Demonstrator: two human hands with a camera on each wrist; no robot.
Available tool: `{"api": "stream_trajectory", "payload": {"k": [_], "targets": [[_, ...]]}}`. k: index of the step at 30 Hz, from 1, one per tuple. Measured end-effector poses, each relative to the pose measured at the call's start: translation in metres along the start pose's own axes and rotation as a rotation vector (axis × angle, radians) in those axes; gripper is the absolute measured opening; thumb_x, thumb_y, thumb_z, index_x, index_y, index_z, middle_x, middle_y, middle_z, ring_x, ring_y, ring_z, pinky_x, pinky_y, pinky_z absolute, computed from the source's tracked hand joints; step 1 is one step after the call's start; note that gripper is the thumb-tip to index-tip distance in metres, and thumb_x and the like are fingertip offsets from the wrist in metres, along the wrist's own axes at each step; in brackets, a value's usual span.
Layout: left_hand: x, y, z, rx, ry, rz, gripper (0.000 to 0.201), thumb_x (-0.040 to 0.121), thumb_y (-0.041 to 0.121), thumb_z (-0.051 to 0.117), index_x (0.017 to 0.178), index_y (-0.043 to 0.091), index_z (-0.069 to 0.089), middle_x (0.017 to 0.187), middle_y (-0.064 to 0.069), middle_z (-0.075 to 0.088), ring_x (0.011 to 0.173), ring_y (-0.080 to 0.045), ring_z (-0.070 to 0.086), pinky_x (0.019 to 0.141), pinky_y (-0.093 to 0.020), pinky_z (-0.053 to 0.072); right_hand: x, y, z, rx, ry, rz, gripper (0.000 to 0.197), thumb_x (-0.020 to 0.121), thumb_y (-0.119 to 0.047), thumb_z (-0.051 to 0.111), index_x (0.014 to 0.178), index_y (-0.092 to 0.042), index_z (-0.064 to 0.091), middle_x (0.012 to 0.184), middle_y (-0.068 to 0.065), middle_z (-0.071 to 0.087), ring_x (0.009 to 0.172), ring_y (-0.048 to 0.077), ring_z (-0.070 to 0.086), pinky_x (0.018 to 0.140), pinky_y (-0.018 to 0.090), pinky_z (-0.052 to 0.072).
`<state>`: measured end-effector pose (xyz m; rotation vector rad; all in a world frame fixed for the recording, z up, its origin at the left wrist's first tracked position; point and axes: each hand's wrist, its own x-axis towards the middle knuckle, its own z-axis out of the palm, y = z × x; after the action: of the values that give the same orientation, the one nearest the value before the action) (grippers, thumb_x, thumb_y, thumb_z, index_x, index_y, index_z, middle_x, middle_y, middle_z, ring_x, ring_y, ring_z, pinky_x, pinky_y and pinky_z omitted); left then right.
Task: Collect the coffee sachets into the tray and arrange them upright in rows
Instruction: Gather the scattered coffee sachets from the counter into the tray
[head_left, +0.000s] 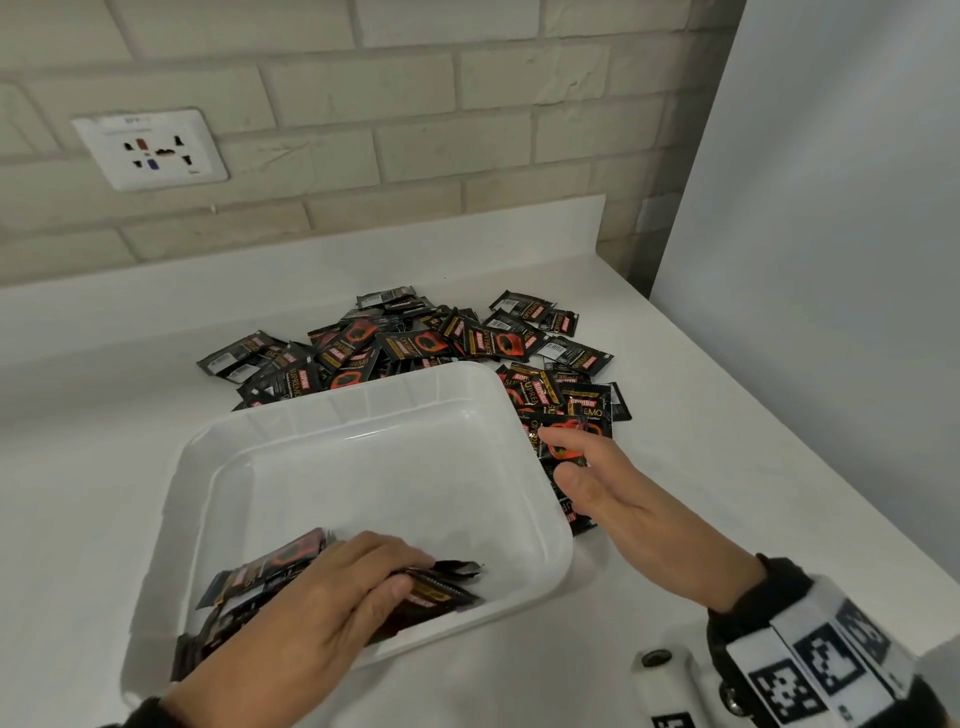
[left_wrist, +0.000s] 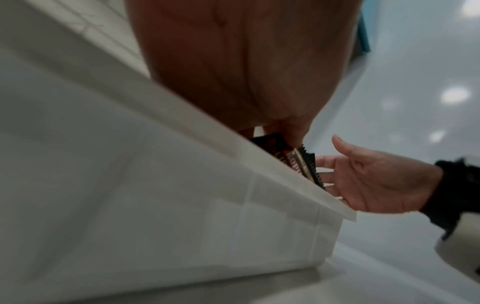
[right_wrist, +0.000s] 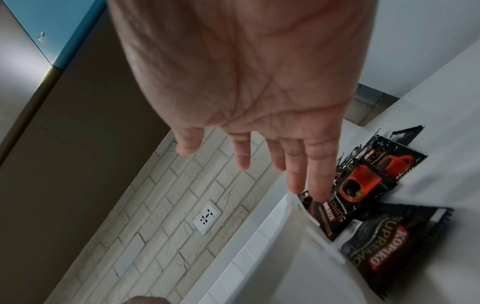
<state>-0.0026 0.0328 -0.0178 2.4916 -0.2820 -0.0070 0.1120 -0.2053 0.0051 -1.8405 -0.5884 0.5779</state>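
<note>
From the head view, my left hand (head_left: 332, 597) lies curled over a bunch of black foil coffee sachets (head_left: 447, 590) in the near corner of the white rectangular plastic tray (head_left: 363, 405), while my right hand (head_left: 587, 478) reaches with loose, spread fingers onto the loose heap of black sachets (head_left: 415, 343) on the white countertop (head_left: 104, 467) beside the tray's right edge. From the left wrist, my fingers pinch the sachets just inside the tray's rim. From the right wrist, my straight, parted fingers (right_wrist: 318, 176) touch a black sachet with a red cup (right_wrist: 361, 185), holding nothing.
</note>
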Motion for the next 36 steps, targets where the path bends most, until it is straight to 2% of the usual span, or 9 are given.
{"api": "stream_trajectory", "payload": {"k": [8,11,14,17,22,28,31,33,36], "targets": [[0.001,0.013,-0.004,-0.122,0.029,-0.108,0.076,0.062,0.092,0.011,0.104,0.047,0.055,0.113,0.044,0.046,0.11,0.018,0.042,0.086,0.005,0.024,0.003,-0.002,0.013,-0.301,-0.079,-0.04,0.047,0.077,-0.065,0.033,0.12,-0.048,0.037,0.133,-0.025,0.03,0.13,-0.005,0.019,0.111,0.021,0.019],[0.003,0.016,-0.003,-0.08,0.032,-0.094,0.055,0.073,0.078,0.023,0.1,0.046,0.059,0.11,0.045,0.048,0.106,0.019,0.045,0.085,0.005,0.024,0.006,-0.008,0.023,-0.617,-0.161,-0.168,0.048,0.09,-0.056,0.04,0.133,-0.035,0.042,0.149,-0.016,0.017,0.136,-0.003,0.004,0.111,0.02,0.007],[0.004,0.018,-0.003,-0.14,0.02,-0.136,0.034,0.091,0.055,0.031,0.1,0.042,0.061,0.107,0.042,0.053,0.105,0.016,0.049,0.085,0.003,0.028,0.013,-0.015,0.036,-0.804,-0.348,-0.182,0.042,0.098,-0.029,0.04,0.14,-0.026,0.036,0.144,-0.004,0.039,0.133,0.01,0.028,0.11,0.022,0.009],[0.004,0.02,-0.003,-0.248,0.014,-0.191,0.036,0.083,0.039,0.033,0.099,0.045,0.065,0.102,0.045,0.052,0.103,0.018,0.048,0.082,0.002,0.031,0.02,-0.02,0.051,-0.91,-0.38,-0.184,0.039,0.098,-0.021,0.041,0.136,-0.024,0.039,0.121,0.007,0.058,0.105,0.025,0.051,0.081,0.033,0.036],[0.0,0.004,0.003,-0.499,0.067,-0.345,0.043,0.094,-0.006,0.04,0.102,0.028,0.064,0.099,0.029,0.066,0.098,0.009,0.059,0.078,0.0,0.039,0.029,-0.019,0.058,-1.013,-0.406,-0.229,0.023,0.095,-0.008,0.043,0.113,-0.01,0.057,0.095,0.016,0.061,0.066,0.025,0.047,0.048,0.027,0.029],[-0.007,-0.005,0.001,-0.175,0.008,-0.122,0.082,0.085,0.002,0.042,0.096,0.083,0.036,0.105,0.054,0.045,0.105,0.026,0.042,0.086,0.006,0.029,0.03,-0.021,0.058,-0.924,-0.43,-0.198,0.025,0.097,-0.02,0.042,0.115,-0.015,0.059,0.099,0.013,0.062,0.078,0.026,0.053,0.065,0.03,0.035],[-0.012,-0.008,-0.002,0.151,-0.091,0.023,0.059,0.073,0.023,0.041,0.124,0.052,0.047,0.118,0.043,0.049,0.117,0.026,0.033,0.097,0.004,0.02,0.028,-0.019,0.064,-0.942,-0.468,-0.259,0.026,0.099,-0.018,0.037,0.11,-0.011,0.059,0.095,0.011,0.061,0.076,0.024,0.049,0.065,0.035,0.039],[-0.014,-0.007,0.001,0.242,-0.116,0.081,0.037,0.087,0.031,0.038,0.119,0.028,0.056,0.11,0.021,0.063,0.113,0.013,0.043,0.101,0.001,0.019,0.026,-0.019,0.063,-0.968,-0.473,-0.301,0.026,0.1,-0.018,0.034,0.109,-0.01,0.057,0.096,0.009,0.06,0.076,0.022,0.045,0.066,0.035,0.037],[-0.014,0.0,0.0,0.274,-0.133,0.047,0.046,0.1,0.046,0.018,0.12,0.018,0.049,0.104,0.005,0.07,0.1,-0.001,0.05,0.098,-0.004,0.022,0.021,-0.022,0.046,-0.853,-0.364,-0.275,0.036,0.101,-0.03,0.03,0.125,-0.017,0.054,0.121,0.004,0.059,0.105,0.022,0.053,0.09,0.034,0.039]]}}
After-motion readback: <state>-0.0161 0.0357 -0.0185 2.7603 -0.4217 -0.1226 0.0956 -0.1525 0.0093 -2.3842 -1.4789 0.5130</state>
